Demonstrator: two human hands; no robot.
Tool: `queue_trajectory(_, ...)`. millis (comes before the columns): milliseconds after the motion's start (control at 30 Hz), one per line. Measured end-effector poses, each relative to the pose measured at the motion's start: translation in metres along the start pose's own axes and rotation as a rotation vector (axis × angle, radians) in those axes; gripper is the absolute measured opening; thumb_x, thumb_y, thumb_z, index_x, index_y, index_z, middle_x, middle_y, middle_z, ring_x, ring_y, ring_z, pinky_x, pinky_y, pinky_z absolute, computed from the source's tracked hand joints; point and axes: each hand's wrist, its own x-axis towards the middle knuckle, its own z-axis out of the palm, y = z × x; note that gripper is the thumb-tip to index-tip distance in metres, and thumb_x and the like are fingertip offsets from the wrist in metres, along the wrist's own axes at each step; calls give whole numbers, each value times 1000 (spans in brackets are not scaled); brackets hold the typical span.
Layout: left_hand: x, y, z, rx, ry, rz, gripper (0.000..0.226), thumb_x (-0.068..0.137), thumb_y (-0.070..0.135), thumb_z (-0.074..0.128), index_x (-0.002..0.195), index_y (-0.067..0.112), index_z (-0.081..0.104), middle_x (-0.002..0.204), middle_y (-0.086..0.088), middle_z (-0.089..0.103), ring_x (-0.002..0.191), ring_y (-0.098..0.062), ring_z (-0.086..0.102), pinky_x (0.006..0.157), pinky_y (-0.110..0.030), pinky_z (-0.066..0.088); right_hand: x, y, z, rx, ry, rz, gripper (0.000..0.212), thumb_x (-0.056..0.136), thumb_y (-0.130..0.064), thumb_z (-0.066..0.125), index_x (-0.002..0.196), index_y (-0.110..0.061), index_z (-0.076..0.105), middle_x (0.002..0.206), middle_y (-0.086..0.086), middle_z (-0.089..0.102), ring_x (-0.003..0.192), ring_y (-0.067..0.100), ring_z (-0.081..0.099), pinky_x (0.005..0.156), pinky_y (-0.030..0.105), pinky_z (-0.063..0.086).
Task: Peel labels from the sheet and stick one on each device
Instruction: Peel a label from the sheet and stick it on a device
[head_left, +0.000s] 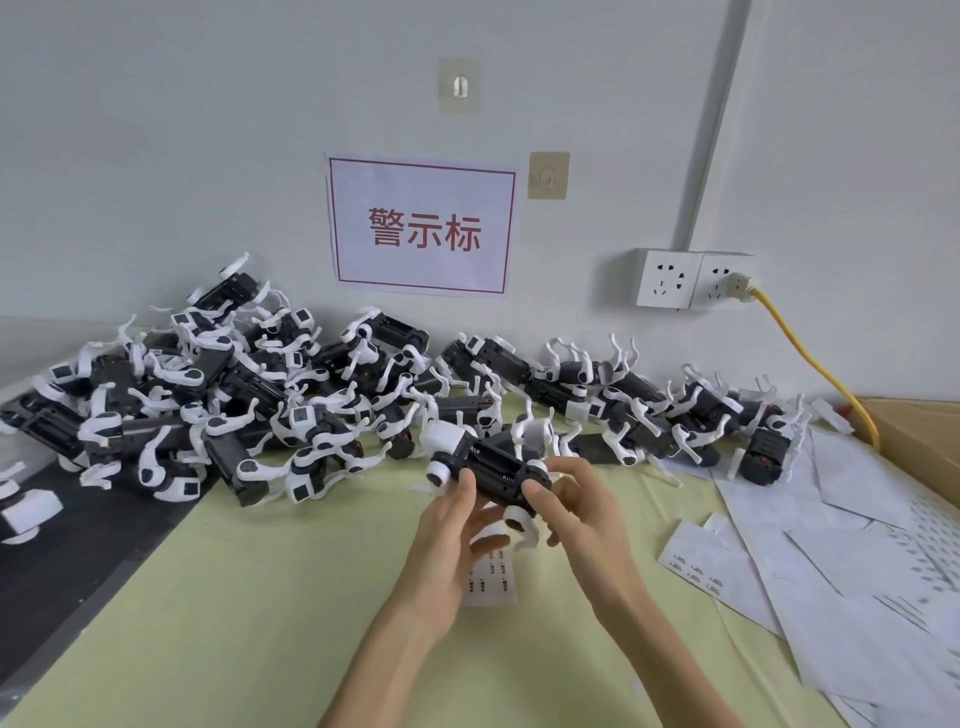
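Both hands' grip closed round one black-and-white device (493, 470), left hand (452, 525), right hand (576, 514)

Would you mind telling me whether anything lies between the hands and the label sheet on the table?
Yes: the left hand and right hand hold a device directly above the label sheet, partly covering it.

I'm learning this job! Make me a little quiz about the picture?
1. True or false: both hands hold one device.
2. Where does the label sheet lie? A) on the wall B) on the table under the hands C) on the pile
3. What colour is the cable plugged into the socket?

Key: 1 true, since the left hand and right hand both grip it. 2 B. 3 yellow.
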Motion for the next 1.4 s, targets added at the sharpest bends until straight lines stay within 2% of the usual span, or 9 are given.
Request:
queue_trajectory(200, 4, 5, -9, -279, 153, -29, 66, 90, 69, 40, 95, 20, 84, 103, -17, 71, 97, -22, 71, 87, -35, 50, -1, 1, 2, -61, -140, -36, 15, 91, -33, 59, 97, -31, 73, 77, -5, 68, 70, 11, 63, 64, 20, 47)
queue_trajectory(333, 9, 8, -25, -532, 236, 15, 56, 88, 67, 52, 106, 23, 81, 106, -4, 75, 86, -15, 66, 65, -24, 51, 0, 16, 3, -534, -194, -103, 28, 97, -21, 64, 122, -35, 66, 118, -24, 67, 112, -1, 59, 94, 23, 47)
queue_trajectory(467, 11, 8, -31, -597, 221, 7, 54, 82, 69, 59, 90, 21, 83, 95, -5, 74, 73, -16, 61, 61, -24, 45, -5, 30, 10, -859, -393, -99, 62, 98, -39, 59, 154, -31, 33, 156, -14, 40, 146, 10, 29, 117, 36, 23)
queue_trajectory(667, 14, 8, -31, -596, 252, -36, 56, 76, 70, 63, 88, 16, 71, 76, -2, 61, 59, -13, 50, 55, -23, 37, -6, 42, 19, -947, -343, -109, 59, 105, -45, 42, 158, -25, 26, 157, -6, 41, 149, 13, 24, 121, 34, 11)
queue_trajectory(900, 18, 4, -36, -583, 333, -4, 62, 86, 77, 55, 57, 25, 74, 73, 2, 68, 62, -12, 63, 73, -31, 42, 1, 45, 10, -895, -339, -122, 65, 83, -55, 67, 141, -40, 42, 120, -19, 54, 119, 10, 46, 110, 32, 24)
queue_trajectory(1067, 12, 7, -30, -552, 258, 9, 61, 86, 72, 57, 60, 19, 72, 64, -1, 61, 60, -15, 54, 68, -28, 37, -2, 51, 13, -1021, -446, -65, 82, 92, -68, 52, 159, -29, 27, 166, -9, 22, 153, 14, 14, 123, 40, 5)
queue_trajectory(1167, 10, 6, -27, -519, 244, -17, 61, 89, 68, 58, 61, 17, 75, 52, -1, 54, 64, -17, 53, 65, -26, 42, -1, 48, 12, -986, -442, -24, 77, 89, -68, 57, 154, -31, 38, 164, -10, 30, 153, 13, 17, 124, 45, 0)
queue_trajectory(1300, 9, 5, -27, -513, 226, 32, 77, 89, 64, 61, 34, 11, 50, 49, -4, 49, 62, -23, 56, 72, -31, 47, -4, 39, 13, -895, -311, -100, 39, 84, -49, 69, 120, -36, 66, 117, -17, 64, 114, 8, 54, 116, 37, 25)
queue_trajectory(1400, 6, 7, -27, -433, 201, 65, 79, 88, 67, 58, 28, 16, 48, 50, -9, 44, 61, -25, 46, 74, -33, 34, -5, 27, 13, -675, -134, -115, 16, 86, -22, 69, 99, -30, 73, 92, -15, 69, 83, 4, 59, 83, 29, 47)
